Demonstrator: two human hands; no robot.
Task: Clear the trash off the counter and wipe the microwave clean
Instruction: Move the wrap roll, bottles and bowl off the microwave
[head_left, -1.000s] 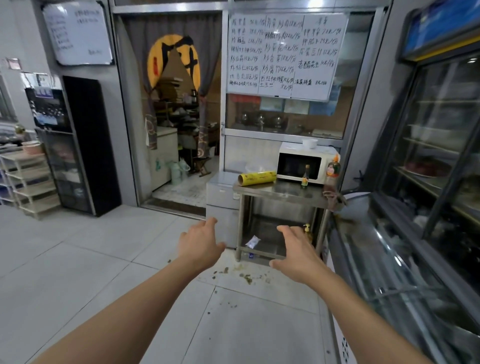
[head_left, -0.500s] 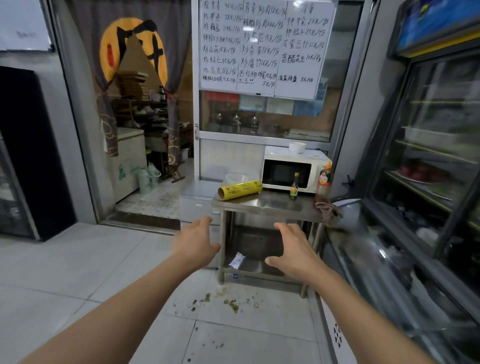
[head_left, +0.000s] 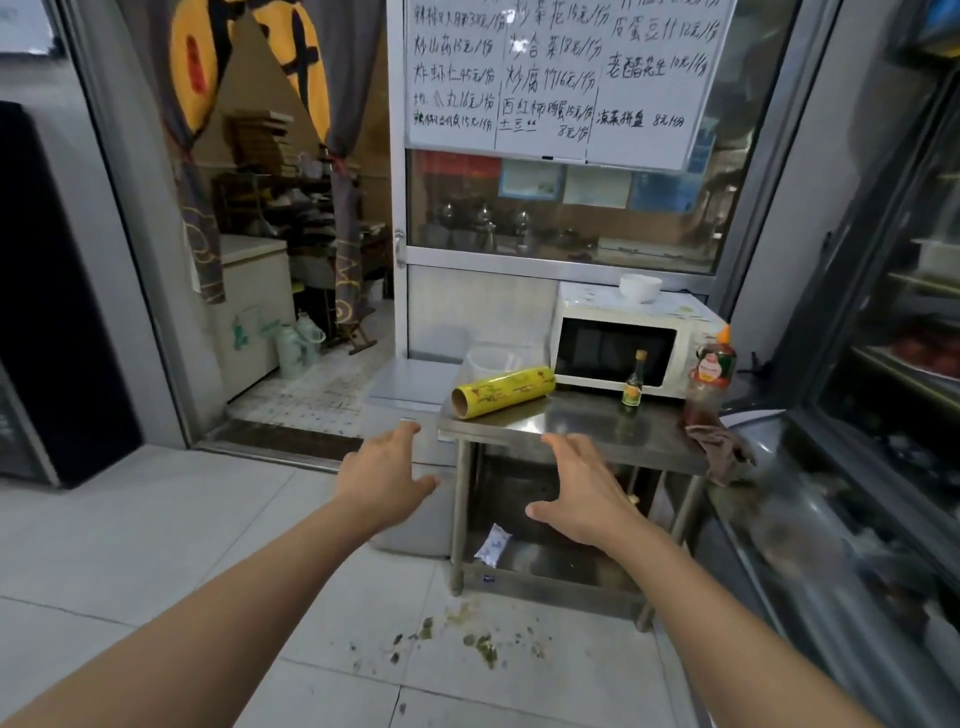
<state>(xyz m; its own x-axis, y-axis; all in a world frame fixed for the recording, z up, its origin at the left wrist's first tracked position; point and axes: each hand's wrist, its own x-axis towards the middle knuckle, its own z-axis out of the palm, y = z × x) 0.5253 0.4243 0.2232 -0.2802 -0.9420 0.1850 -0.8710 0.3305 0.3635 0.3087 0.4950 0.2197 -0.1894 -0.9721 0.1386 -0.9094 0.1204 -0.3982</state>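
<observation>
Left hand (head_left: 385, 470): raised short of the steel counter (head_left: 582, 423), fingers spread and relaxed, holding nothing; likely readying a reach.
Right hand (head_left: 582, 488): level with the counter's front edge, fingers spread, empty.
Microwave (head_left: 621, 345): at the counter's back, door closed, 1 white bowl (head_left: 640, 287) on top; not yet wiped.
Cling-film roll (head_left: 503, 391): lying on the counter's left end, just left of the microwave.
Small green bottle (head_left: 632, 385): upright before the microwave door.
Sauce bottle (head_left: 710, 375): at the counter's right end.
Brown rag (head_left: 719, 451): draped over the counter's right front corner, probably handy for wiping.
Packet (head_left: 493, 543): on the lower shelf.
</observation>
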